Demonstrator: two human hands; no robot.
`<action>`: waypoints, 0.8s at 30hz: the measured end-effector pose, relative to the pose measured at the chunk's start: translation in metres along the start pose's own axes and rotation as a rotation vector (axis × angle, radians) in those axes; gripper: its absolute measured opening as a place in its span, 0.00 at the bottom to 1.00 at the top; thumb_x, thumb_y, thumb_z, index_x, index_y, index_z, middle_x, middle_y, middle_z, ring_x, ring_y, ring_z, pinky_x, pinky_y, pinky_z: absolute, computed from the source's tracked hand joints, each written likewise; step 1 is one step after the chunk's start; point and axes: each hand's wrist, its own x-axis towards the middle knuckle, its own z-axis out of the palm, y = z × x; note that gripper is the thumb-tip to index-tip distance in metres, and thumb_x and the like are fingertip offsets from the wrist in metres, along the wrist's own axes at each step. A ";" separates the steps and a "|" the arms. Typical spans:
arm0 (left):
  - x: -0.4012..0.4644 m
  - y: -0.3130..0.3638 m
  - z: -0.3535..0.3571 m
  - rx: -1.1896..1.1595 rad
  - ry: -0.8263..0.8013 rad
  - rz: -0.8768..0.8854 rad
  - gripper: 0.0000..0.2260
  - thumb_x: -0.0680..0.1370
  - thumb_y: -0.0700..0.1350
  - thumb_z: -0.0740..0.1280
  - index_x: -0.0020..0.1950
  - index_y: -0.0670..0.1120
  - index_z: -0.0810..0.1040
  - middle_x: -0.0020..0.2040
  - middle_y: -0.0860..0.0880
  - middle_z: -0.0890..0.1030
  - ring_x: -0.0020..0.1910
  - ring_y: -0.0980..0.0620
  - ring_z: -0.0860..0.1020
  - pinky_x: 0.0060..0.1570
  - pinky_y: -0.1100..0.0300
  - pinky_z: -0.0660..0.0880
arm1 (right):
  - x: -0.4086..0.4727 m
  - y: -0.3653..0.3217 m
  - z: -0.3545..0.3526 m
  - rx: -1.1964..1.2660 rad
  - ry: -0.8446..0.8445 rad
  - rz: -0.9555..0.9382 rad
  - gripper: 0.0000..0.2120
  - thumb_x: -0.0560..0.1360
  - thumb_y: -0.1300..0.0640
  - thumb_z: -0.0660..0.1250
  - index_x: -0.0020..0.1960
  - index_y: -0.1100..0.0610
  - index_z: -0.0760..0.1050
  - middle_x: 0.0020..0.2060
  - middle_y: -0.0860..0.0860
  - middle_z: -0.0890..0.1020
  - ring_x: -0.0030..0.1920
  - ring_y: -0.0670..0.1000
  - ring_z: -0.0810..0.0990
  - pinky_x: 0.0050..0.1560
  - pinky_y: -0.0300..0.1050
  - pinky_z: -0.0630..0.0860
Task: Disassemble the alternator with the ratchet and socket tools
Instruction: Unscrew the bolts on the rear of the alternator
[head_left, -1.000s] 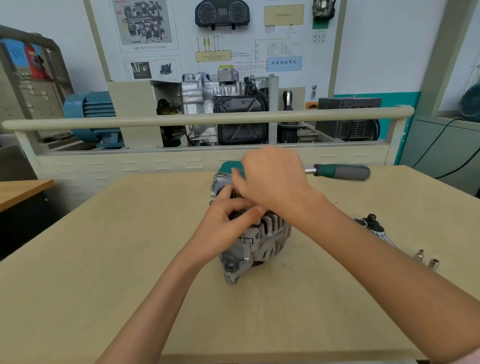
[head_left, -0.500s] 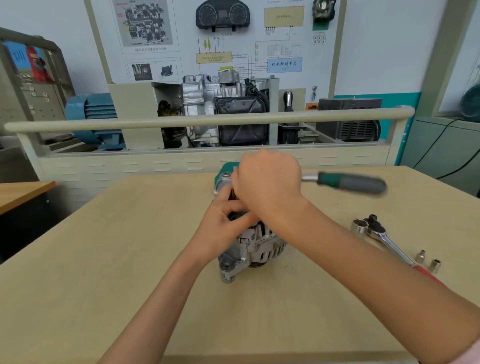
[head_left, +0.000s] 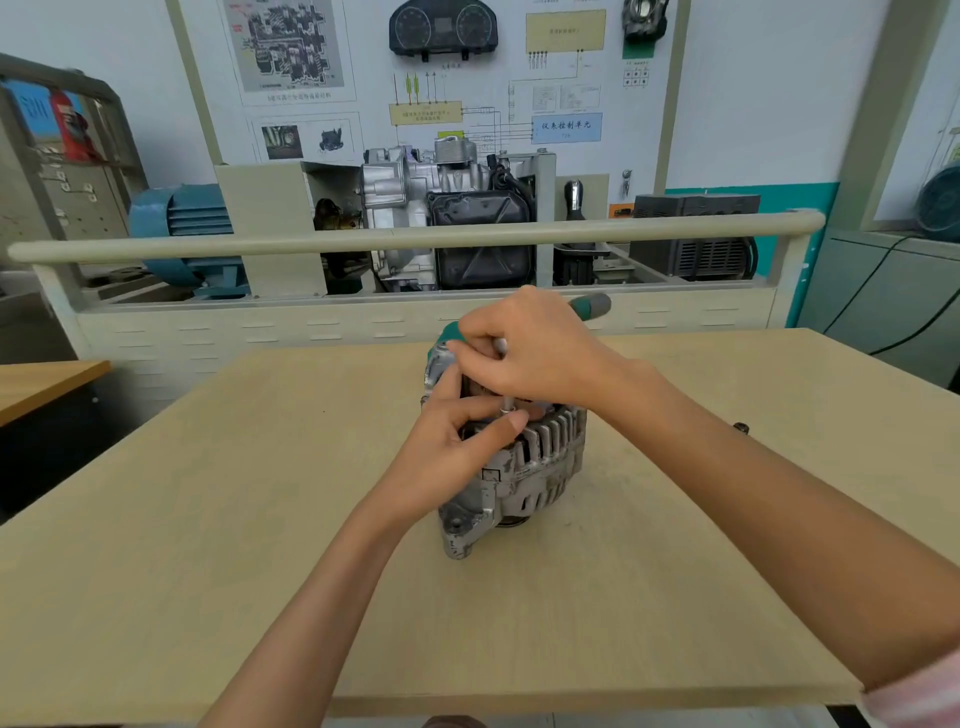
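Fingers, right hand: curled over the head end of the ratchet, pinching near its drive at the top of the alternator; only the green-and-grey grip shows past the knuckles, pointing to the upper right. Whether a socket is seated on a fastener is hidden under the hand.

Fingers, left hand: wrapped over the top rim of the alternator, thumb laid along the finned edge, steadying the body.

Alternator: centre of frame, standing on the table, pulley side apparently down. Cast metal housing with open cooling slots. Judged heavy and rigid; will not flex, but may rock or slide on the smooth tabletop under wrench torque. Best hold judged to be the outer rim or the mounting ear at lower front; the slot edges look sharp and the surface dusty, so grip there would be poorer. A small label on the housing is too small to read.

Ratchet: judged stiff, with a non-slip grip; more leverage farther out on the handle than at the head.

Small dark item, right of centre beyond the right forearm: unidentified.

Writing: blue panel on the wall board, upper centre-right, reads "仪表控制单元". Other board captions and the yellow panels are illegible. No brand readable on tool or alternator.
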 end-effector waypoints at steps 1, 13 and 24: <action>0.000 0.000 -0.001 -0.007 -0.011 -0.012 0.08 0.77 0.45 0.66 0.44 0.55 0.83 0.63 0.58 0.67 0.64 0.71 0.64 0.60 0.75 0.63 | 0.001 -0.001 0.000 -0.009 -0.011 0.017 0.23 0.74 0.55 0.63 0.26 0.52 0.56 0.20 0.47 0.62 0.24 0.45 0.63 0.28 0.38 0.60; 0.002 -0.002 0.016 0.156 0.132 -0.043 0.10 0.76 0.38 0.68 0.35 0.49 0.78 0.50 0.49 0.69 0.54 0.50 0.70 0.55 0.55 0.68 | 0.005 -0.021 0.010 -0.558 0.011 0.372 0.19 0.77 0.58 0.59 0.29 0.55 0.59 0.25 0.49 0.63 0.24 0.49 0.60 0.25 0.39 0.52; 0.000 0.003 -0.001 0.054 -0.038 -0.018 0.09 0.79 0.41 0.63 0.49 0.49 0.82 0.64 0.53 0.66 0.63 0.73 0.61 0.61 0.76 0.60 | 0.002 -0.005 -0.009 -0.080 -0.137 0.013 0.20 0.76 0.51 0.62 0.28 0.52 0.59 0.23 0.46 0.65 0.25 0.44 0.64 0.28 0.43 0.60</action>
